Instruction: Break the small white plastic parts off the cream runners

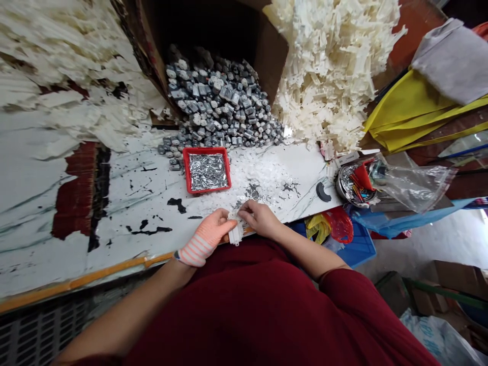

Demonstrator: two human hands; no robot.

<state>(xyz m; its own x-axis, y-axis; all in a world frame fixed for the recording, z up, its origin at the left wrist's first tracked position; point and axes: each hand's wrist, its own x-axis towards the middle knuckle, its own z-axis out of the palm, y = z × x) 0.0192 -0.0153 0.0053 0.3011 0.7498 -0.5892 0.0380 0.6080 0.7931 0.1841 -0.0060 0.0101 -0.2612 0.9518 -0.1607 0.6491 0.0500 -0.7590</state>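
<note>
Left hand [205, 238], gloved, curling fingers around white plastic part [235, 233], gripping it over near edge of table [122, 208]. Right hand [262, 218], bare, pinching same part from above, fingers nearly closed. I am seeing part sitting between both hands, touching each. Red tray [206, 150] of metal pins lying at 11 o'clock from hands. Grey component pile [221, 107] spilling at 12 o'clock. White plastic heap [328, 66] sitting at 1 o'clock.

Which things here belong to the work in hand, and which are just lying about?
In hand: white plastic part, gripped by left hand and right hand; probably also red pin tray, grey parts pile.
Lying about: yellow cloth, plastic bag, metal bowl, blue crate.
</note>
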